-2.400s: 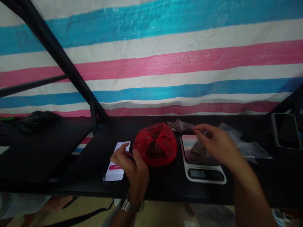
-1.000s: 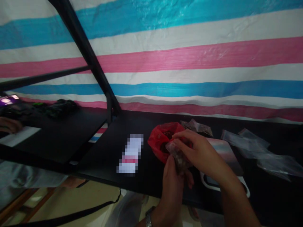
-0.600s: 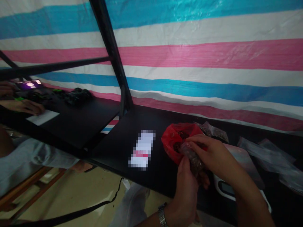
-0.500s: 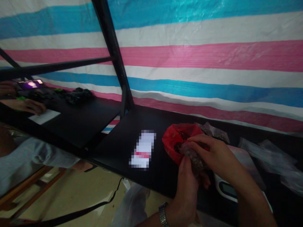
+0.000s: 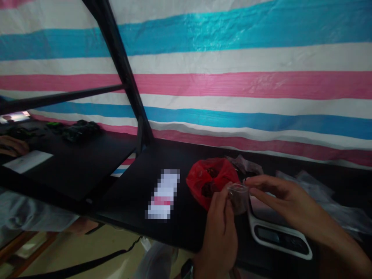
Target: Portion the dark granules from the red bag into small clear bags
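Observation:
My left hand point(image 5: 219, 223) is closed on a small clear plastic bag point(image 5: 240, 201), its fingers along the bag's left side. Something dark and brownish lies inside, too blurred to name. At the bag's upper right edge, thumb and fingers of my right hand point(image 5: 281, 197) pinch the rim, and the mouth looks rounded open. Just behind my left fingers sits an open red plastic bag point(image 5: 196, 184) with dark brown pieces in it. A white digital scale point(image 5: 280, 238) lies under and beside my right hand, which partly hides its plate.
Flat clear plastic bags point(image 5: 314, 190) lie to the right. Another clear bag point(image 5: 248, 166) is behind the red one. A pixelated white sheet point(image 5: 164, 193) rests on the black table point(image 5: 124, 205). At left, a co-worker's hand point(image 5: 13, 146) is by a white paper point(image 5: 27, 162). A black post point(image 5: 128, 77) rises behind.
The clear bag has moved from over the red bag toward the scale and now stands more upright with its mouth widened. My right hand has shifted right, uncovering the scale's display. The view has turned slightly.

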Available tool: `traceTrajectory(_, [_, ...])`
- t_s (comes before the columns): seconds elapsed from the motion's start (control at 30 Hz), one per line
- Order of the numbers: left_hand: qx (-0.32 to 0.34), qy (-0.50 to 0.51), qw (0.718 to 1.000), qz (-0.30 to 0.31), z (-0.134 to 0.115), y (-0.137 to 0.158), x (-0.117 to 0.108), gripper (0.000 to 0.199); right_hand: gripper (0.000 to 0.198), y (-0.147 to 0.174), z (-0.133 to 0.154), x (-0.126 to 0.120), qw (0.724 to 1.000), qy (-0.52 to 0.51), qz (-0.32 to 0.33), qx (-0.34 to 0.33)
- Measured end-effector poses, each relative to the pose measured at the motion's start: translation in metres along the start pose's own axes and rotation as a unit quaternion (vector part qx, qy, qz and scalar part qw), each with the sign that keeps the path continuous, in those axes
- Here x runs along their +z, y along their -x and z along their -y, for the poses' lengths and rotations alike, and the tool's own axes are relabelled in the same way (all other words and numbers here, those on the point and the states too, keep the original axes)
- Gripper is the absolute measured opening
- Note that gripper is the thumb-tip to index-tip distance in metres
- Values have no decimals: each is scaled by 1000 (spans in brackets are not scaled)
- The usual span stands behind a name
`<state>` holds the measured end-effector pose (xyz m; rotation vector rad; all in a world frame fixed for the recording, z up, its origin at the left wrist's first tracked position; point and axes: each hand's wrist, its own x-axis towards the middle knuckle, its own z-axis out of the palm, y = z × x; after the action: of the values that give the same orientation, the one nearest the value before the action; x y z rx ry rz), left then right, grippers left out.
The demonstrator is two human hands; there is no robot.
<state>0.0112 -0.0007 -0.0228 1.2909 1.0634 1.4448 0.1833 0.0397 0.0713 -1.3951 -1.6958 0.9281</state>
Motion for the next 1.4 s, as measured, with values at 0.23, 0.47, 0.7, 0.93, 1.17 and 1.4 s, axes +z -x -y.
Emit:
traceTrajectory(0.23, [57,-76,994,46,-1,2,5,42,39,25,-6,-39,998,5,-54,18])
traceTrajectory(0.47, [64,-89,993,37,5,2,14,35,39,28,-57,-73,984,64,-140,92])
traceTrajectory(0.7, [108,-117,987,29,8,3,10,28,45,21,-88,-77,944,162,-272,95])
traceTrajectory(0.93, [176,-145,972,49,8,7,1,26,47,24,-92,-85,925,178,-307,138])
traceTrajectory(1.17, [206,-156,964,55,4,4,-3,27,43,22,-94,-84,926,192,-301,125])
traceTrajectory(1.4, [224,-152,961,57,5,0,-7,28,36,16,-92,-77,922,234,-283,126])
